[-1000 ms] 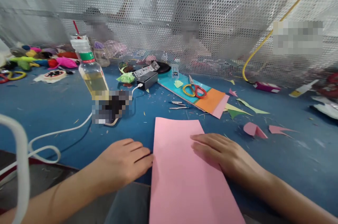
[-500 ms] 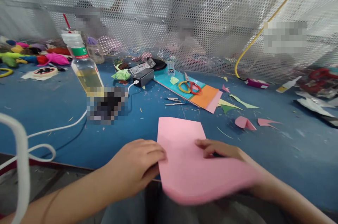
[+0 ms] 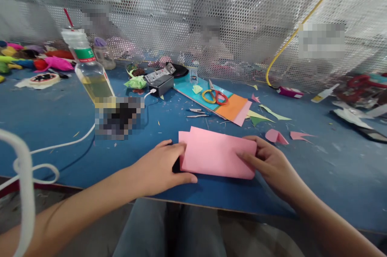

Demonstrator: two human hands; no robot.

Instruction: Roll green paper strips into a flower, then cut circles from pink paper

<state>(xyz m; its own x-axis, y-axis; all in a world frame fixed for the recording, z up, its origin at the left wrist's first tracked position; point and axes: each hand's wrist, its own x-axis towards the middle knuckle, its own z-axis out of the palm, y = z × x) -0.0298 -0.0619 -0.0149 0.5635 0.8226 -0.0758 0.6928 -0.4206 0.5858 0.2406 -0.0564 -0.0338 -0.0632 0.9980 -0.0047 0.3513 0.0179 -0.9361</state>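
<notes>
Pink rectangular paper sheet (image 3: 216, 154), folded double, is lying on the blue tabletop (image 3: 60, 120) between the hands. The left hand (image 3: 160, 166) is clamping its left end and the right hand (image 3: 272, 164) is pinching the other, seemingly so the two layers are not springing apart.

A craft workroom: a blue desk (image 3: 45, 111) strewn with paper offcuts (image 3: 273, 136), scissors (image 3: 215, 97) lying on coloured card sheets (image 3: 232, 107), a roll of tape (image 3: 39, 78), and a perforated metal screen (image 3: 187, 15) closing off the back.
</notes>
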